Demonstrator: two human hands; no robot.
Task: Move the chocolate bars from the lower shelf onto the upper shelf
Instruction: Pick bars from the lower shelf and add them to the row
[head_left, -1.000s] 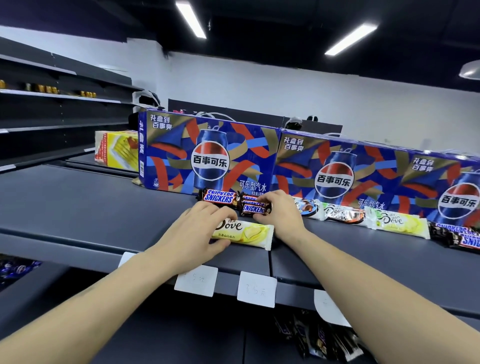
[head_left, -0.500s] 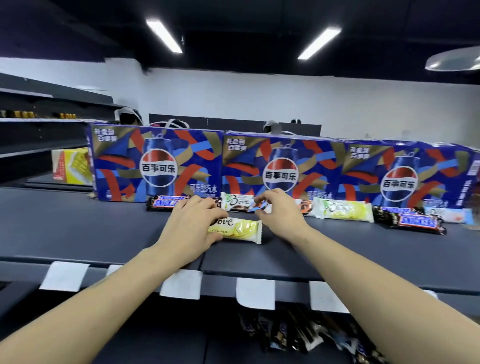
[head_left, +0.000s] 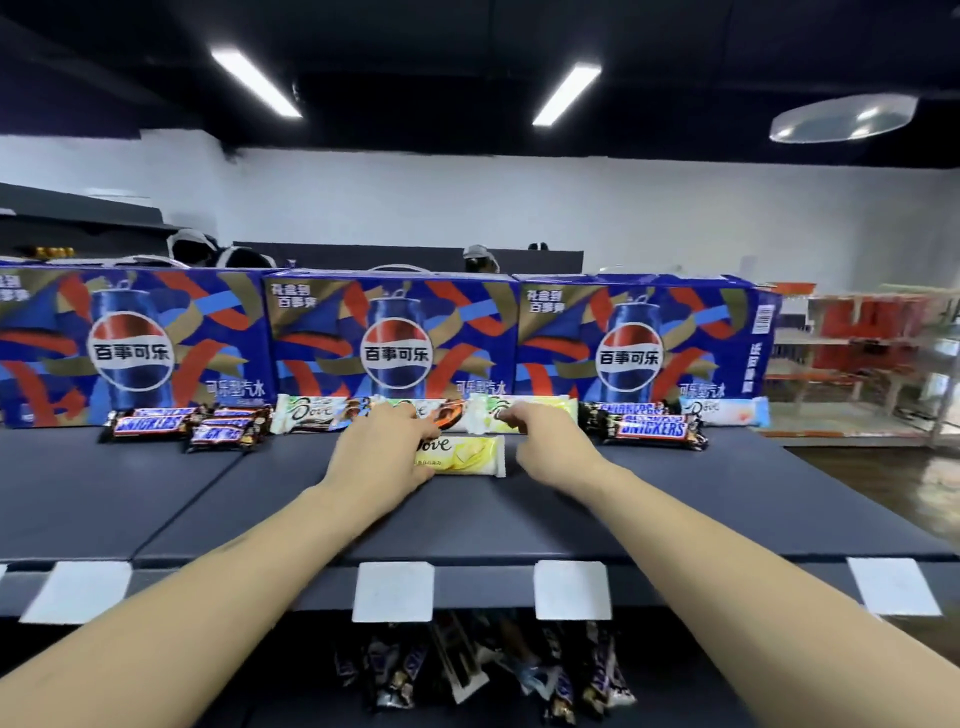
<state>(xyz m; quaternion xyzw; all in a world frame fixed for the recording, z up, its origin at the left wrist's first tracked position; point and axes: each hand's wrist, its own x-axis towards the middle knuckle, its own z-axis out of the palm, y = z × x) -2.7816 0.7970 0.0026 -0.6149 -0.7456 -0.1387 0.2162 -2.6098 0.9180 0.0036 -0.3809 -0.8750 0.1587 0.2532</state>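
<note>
Here the placing step is under way: the left hand (head_left: 382, 457) presses a yellow Dove bar (head_left: 464, 455) onto the upper shelf (head_left: 156, 499); the right hand (head_left: 553, 441), fingers loosely bent, touches the bar row (head_left: 519, 413); next, probably reach down for the bars on the lower shelf (head_left: 467, 670).

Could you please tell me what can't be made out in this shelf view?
- Head view: bars on the lower shelf are in shadow, partly behind price tags; count unclear.
- Left hand covers the yellow Dove bar's left end.
- Right hand's fingertips blur over the back row.
</note>
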